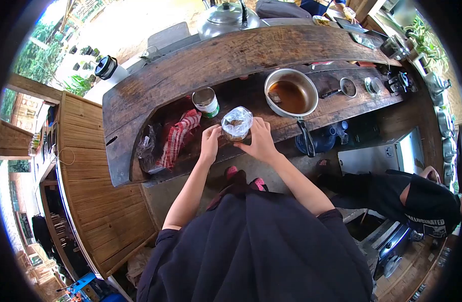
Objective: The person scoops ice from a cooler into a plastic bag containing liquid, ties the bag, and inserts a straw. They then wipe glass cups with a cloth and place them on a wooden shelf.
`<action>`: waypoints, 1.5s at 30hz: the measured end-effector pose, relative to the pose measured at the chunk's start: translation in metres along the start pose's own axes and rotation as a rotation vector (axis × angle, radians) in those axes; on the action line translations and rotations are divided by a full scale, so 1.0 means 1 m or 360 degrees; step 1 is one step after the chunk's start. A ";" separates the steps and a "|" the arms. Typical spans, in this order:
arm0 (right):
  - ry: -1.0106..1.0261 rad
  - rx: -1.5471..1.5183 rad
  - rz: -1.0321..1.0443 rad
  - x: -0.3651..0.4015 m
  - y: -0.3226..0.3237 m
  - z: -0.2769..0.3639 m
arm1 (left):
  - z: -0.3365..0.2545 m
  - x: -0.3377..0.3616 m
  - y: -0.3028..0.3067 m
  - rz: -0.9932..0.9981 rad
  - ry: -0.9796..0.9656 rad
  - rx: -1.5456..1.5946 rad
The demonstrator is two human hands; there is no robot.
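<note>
Between my two hands, at the lower shelf's front edge, is a clear plastic bag (237, 122) with brown contents low in it. My left hand (210, 143) has its fingers closed on the bag's left side. On the right side, my right hand (260, 140) grips it with thumb and fingers. Just behind stands an open tin can (206, 102) with a white and green label. A red and white checked cloth (179, 138) lies to the left. Right of the bag sits a metal pot (291, 93) holding brown liquid, its handle pointing toward me.
The raised wooden counter (201, 65) curves behind the shelf, with a large kettle (225, 20) beyond it. A small strainer (348, 87) and a glass jar (373, 85) are at the right. Another person (417, 201) in dark clothes is at the lower right.
</note>
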State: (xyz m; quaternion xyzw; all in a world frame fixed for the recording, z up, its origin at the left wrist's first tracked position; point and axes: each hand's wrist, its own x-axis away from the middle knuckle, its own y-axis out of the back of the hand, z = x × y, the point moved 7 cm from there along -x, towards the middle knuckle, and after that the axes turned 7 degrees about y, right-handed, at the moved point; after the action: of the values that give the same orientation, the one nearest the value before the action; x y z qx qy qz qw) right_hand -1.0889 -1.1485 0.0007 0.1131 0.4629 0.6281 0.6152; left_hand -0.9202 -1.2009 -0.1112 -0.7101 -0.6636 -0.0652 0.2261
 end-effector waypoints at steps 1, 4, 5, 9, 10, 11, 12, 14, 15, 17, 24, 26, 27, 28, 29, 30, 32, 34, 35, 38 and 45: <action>-0.0016 0.0001 0.0014 -0.004 -0.004 -0.002 | 0.001 -0.003 0.001 0.0025 0.0048 0.0039; -0.0047 0.0008 -0.0032 -0.014 -0.007 -0.006 | -0.018 -0.011 -0.005 0.0122 -0.0091 -0.0015; -0.0057 0.0008 -0.0061 -0.016 -0.008 -0.005 | -0.024 -0.009 -0.007 0.0166 -0.0140 -0.0146; -0.0121 0.0015 0.0020 -0.014 -0.011 -0.013 | -0.042 -0.003 -0.019 0.0286 -0.0311 -0.0424; -0.0130 0.0041 0.0063 -0.012 -0.012 -0.015 | -0.043 -0.004 -0.021 0.0304 -0.0348 -0.0434; -0.0140 0.0070 0.0102 -0.011 -0.013 -0.016 | -0.042 -0.005 -0.020 0.0301 -0.0330 -0.0495; -0.0153 0.0098 0.0141 -0.010 -0.013 -0.018 | -0.043 -0.005 -0.020 0.0297 -0.0344 -0.0559; -0.0212 -0.0064 0.0500 -0.017 -0.003 -0.019 | -0.044 -0.004 -0.018 0.0288 -0.0366 -0.0691; -0.0239 -0.0148 0.0681 -0.020 0.007 -0.017 | -0.052 0.002 -0.021 0.0276 -0.0339 -0.0780; -0.0250 -0.0287 0.0549 -0.035 0.049 -0.003 | -0.059 0.010 -0.021 0.0279 -0.0389 -0.0585; 0.0539 0.0220 0.0167 -0.109 0.078 0.076 | -0.098 0.029 -0.026 0.0248 -0.0720 -0.0560; 0.0626 0.0361 0.0233 -0.115 0.060 0.077 | -0.107 0.031 -0.030 0.0259 -0.0763 -0.0651; 0.0652 0.0457 0.0308 -0.117 0.049 0.072 | -0.109 0.030 -0.031 0.0266 -0.0784 -0.0698; 0.0679 0.0551 0.0385 -0.117 0.040 0.068 | -0.110 0.029 -0.032 0.0271 -0.0804 -0.0744; 0.0706 0.0598 0.0383 -0.117 0.035 0.065 | -0.109 0.026 -0.033 0.0285 -0.0763 -0.0717; 0.0706 0.0582 0.0416 -0.118 0.033 0.062 | -0.107 0.024 -0.033 0.0297 -0.0719 -0.0690; 0.0713 0.0551 0.0480 -0.120 0.031 0.056 | -0.103 0.020 -0.033 0.0309 -0.0665 -0.0653; 0.0661 0.0380 0.0550 -0.123 0.033 0.054 | -0.100 0.016 -0.033 0.0312 -0.0646 -0.0640; 0.0631 0.0297 0.0579 -0.124 0.036 0.054 | -0.101 0.015 -0.033 0.0312 -0.0686 -0.0623; 0.0623 0.0084 0.0545 -0.133 0.068 0.070 | -0.107 0.014 -0.036 0.0320 -0.0739 -0.0575; 0.0445 -0.0130 0.0334 -0.122 0.101 0.071 | -0.111 0.013 -0.035 0.0270 -0.0665 -0.0651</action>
State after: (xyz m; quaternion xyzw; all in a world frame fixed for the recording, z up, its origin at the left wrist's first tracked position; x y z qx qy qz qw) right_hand -1.0791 -1.2057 0.1640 0.0473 0.5036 0.7168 0.4800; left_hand -0.9298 -1.2340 0.0010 -0.7919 -0.6071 -0.0307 -0.0583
